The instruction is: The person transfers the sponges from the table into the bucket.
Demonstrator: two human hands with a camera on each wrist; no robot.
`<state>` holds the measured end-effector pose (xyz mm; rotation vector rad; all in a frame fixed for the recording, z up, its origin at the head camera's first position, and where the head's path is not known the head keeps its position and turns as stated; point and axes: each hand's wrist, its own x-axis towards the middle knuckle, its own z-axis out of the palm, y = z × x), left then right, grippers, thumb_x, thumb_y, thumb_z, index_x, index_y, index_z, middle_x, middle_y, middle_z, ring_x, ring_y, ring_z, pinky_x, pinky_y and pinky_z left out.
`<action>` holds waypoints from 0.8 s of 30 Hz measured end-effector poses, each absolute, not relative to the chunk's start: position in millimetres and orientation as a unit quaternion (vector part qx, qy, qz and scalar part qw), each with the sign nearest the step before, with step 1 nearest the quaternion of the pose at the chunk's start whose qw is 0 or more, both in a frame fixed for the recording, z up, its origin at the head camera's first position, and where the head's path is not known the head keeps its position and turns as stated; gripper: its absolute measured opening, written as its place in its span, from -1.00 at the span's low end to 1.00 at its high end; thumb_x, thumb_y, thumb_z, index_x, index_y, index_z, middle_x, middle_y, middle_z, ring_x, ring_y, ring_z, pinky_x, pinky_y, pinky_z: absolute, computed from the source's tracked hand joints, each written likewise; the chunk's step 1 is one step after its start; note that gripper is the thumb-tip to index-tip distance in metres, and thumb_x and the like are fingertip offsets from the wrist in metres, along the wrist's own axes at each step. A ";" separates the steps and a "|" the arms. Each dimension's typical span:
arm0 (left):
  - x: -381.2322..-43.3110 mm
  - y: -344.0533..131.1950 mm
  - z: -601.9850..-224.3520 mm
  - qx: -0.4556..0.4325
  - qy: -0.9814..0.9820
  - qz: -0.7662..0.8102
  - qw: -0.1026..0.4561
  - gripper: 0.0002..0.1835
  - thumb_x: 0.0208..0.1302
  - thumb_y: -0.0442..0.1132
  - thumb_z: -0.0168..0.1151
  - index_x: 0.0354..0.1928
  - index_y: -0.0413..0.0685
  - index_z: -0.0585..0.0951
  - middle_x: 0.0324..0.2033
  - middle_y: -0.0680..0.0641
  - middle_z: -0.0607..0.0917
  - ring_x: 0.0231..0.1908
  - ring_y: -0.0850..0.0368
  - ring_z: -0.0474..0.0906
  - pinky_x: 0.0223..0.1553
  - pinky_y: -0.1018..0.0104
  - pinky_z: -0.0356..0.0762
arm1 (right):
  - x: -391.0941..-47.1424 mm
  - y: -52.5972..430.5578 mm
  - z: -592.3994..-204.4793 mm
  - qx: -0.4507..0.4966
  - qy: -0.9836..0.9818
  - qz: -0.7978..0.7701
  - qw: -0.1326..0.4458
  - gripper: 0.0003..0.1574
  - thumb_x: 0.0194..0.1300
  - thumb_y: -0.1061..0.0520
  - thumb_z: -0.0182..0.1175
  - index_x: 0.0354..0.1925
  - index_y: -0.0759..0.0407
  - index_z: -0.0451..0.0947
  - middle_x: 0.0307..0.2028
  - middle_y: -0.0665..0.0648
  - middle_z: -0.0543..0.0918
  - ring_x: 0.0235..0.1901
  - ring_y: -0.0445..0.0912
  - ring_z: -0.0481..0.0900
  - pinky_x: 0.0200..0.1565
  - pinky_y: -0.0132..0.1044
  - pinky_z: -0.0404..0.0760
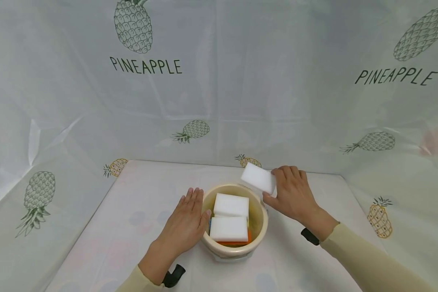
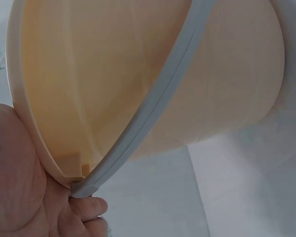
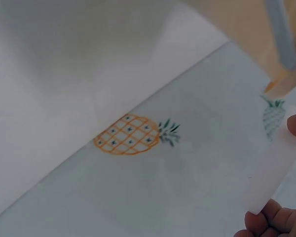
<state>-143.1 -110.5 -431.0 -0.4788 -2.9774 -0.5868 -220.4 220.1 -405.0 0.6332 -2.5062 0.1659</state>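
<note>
A cream bucket (image 1: 263, 227) stands on the table with two white sponges inside, the rear sponge (image 1: 231, 205) and the front sponge (image 1: 228, 229). Orange and a bit of blue show beneath them. My right hand (image 1: 292, 196) pinches another white sponge (image 1: 258, 178) between thumb and fingers, tilted over the bucket's far right rim; its edge (image 3: 274, 173) shows in the right wrist view. Against the bucket's left rim rests my left hand (image 1: 184, 223), fingers straight. The left wrist view shows this hand (image 2: 19, 177) at the rim, by the end of the grey handle (image 2: 153, 103).
The table (image 1: 138, 243) has a pale patterned cover. Behind it and at both sides hangs a grey-white sheet (image 1: 255, 93) printed with pineapples. A black strap (image 1: 173, 275) sits at my left wrist, another black strap (image 1: 310, 236) at my right.
</note>
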 end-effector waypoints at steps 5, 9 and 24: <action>-143.6 -110.6 -432.1 -0.157 -0.969 -0.189 0.035 -0.25 0.71 0.08 -0.12 0.63 -0.36 0.13 0.61 -0.33 0.19 0.66 -0.21 -0.02 0.64 -0.15 0.01 | -207.7 207.5 -400.7 0.248 -0.932 0.075 0.254 -0.25 0.11 -0.19 0.41 0.03 0.34 0.51 -0.08 0.29 0.62 -0.03 0.23 0.52 -0.07 0.11 0.44; -143.7 -110.4 -432.1 -0.157 -0.969 -0.189 0.035 -0.25 0.71 0.08 -0.12 0.63 -0.35 0.13 0.61 -0.33 0.19 0.66 -0.20 -0.03 0.64 -0.14 0.00 | -198.8 198.2 -399.1 0.263 -0.930 0.075 0.245 -0.26 0.13 -0.22 0.39 0.03 0.32 0.53 -0.08 0.26 0.62 -0.05 0.20 0.51 -0.04 0.10 0.44; -143.4 -110.6 -433.3 -0.155 -0.968 -0.194 0.034 -0.24 0.71 0.09 -0.13 0.63 -0.36 0.12 0.62 -0.32 0.18 0.66 -0.20 -0.04 0.65 -0.14 -0.01 | -166.6 168.8 -402.4 0.336 -0.918 0.085 0.194 -0.34 0.04 -0.19 0.41 0.00 0.17 0.53 -0.10 0.07 0.58 -0.05 0.02 0.48 0.03 -0.03 0.40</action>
